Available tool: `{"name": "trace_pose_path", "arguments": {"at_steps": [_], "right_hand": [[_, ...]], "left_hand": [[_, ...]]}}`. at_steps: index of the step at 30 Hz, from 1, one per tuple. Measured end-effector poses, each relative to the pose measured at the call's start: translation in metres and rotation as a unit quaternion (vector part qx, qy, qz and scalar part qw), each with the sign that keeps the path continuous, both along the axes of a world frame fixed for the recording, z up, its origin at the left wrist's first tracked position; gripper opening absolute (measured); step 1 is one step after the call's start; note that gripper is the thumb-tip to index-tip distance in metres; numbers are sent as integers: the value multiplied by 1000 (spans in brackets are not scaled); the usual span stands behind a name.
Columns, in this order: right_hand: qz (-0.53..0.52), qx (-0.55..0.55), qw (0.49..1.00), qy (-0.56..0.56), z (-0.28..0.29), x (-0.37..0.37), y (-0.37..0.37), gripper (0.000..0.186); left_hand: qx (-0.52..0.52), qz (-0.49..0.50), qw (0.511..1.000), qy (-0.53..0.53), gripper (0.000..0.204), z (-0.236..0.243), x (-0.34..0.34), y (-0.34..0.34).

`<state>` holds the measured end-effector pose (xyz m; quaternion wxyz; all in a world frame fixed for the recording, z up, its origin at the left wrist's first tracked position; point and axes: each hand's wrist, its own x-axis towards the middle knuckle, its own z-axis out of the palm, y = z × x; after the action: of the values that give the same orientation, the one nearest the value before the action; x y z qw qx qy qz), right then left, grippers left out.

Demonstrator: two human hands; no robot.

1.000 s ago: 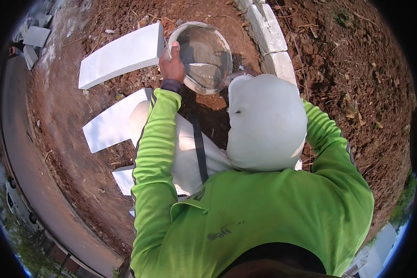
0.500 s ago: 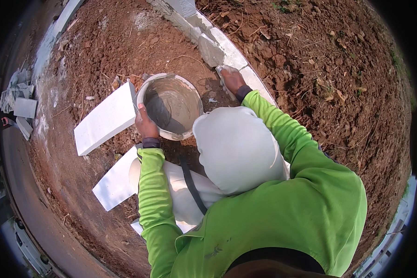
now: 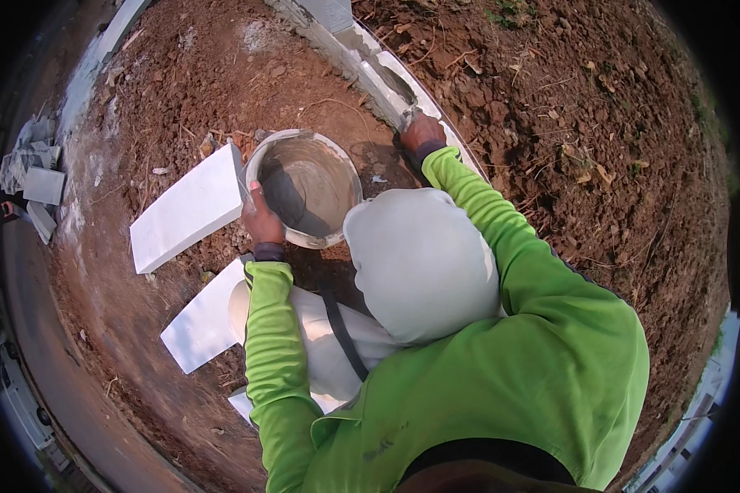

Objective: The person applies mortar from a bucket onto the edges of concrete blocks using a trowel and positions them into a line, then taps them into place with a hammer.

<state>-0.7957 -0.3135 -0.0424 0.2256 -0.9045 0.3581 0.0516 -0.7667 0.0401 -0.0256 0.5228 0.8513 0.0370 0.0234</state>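
Observation:
A round bucket [image 3: 347, 156] smeared with grey mortar stands on the soil, tilted a little toward me. My left hand [image 3: 261, 215] grips its left rim, thumb up over the edge and the other fingers hidden behind the wall. Wet grey mortar [image 3: 308, 189] coats the inside. My right hand [image 3: 423, 131] is closed around the handle of a mortar-covered trowel [image 3: 407, 117], low over the top of a row of white blocks [image 3: 383, 85]. Most of the blade is hard to make out against the grey mortar [image 3: 398, 80] on the blocks.
Two loose white blocks lie left of the bucket: an upper block [image 3: 189, 209] and a lower block [image 3: 201, 320]. My white-covered knee [image 3: 423, 267] rises between my arms. Rough brown soil [image 3: 600, 148] spreads right of the wall. Block pieces [image 3: 43, 186] lie far left beside a road [image 3: 66, 361].
My right hand has moved slightly and turned the trowel, whose broad grey face showed before. Grey mortar now shows on the block tops. My left hand stays on the bucket.

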Motion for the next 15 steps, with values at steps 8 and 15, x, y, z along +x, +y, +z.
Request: {"name": "trace_pose_path", "arguments": {"at_steps": [8,15], "right_hand": [[22,-18,1000,0,-11,-47,6,43],[29,-9,999,-27,-17,-79,8,39]], "left_hand": [[16,-39,998,-48,62,-9,0,4],[233,-82,944,-218,55,-27,3,13]]}}
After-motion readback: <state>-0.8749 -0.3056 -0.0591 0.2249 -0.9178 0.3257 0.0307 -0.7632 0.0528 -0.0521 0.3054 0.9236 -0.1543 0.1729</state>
